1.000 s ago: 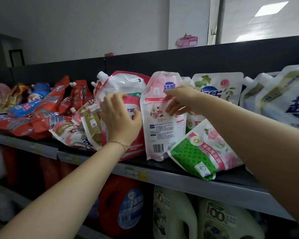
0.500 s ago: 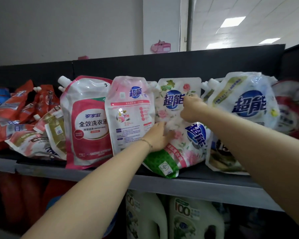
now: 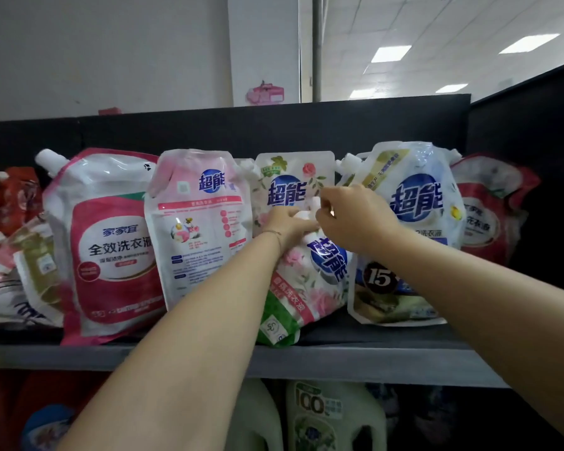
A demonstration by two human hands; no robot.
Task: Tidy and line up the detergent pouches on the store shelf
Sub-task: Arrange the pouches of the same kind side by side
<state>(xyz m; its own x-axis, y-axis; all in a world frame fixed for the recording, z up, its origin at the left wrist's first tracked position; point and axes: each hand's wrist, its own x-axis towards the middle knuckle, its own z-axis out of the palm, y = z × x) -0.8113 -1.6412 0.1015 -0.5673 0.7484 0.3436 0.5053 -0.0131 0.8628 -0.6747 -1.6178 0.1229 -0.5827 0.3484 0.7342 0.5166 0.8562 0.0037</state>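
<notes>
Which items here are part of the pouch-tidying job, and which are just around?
In the job: left hand and right hand, both gripping the top of the tilted rose pouch; pink pouch; red-and-white pouch; large white pouch; shelf.
Just around: pale jugs underneath; pink sign on the wall; ceiling lights.

Tilted pouch (image 3: 310,288) top obscured, btm jugs (image 3: 332,415) cropped

Left grip (image 3: 287,224), right grip (image 3: 352,219) — holding tilted pouch (image 3: 310,284)
</notes>
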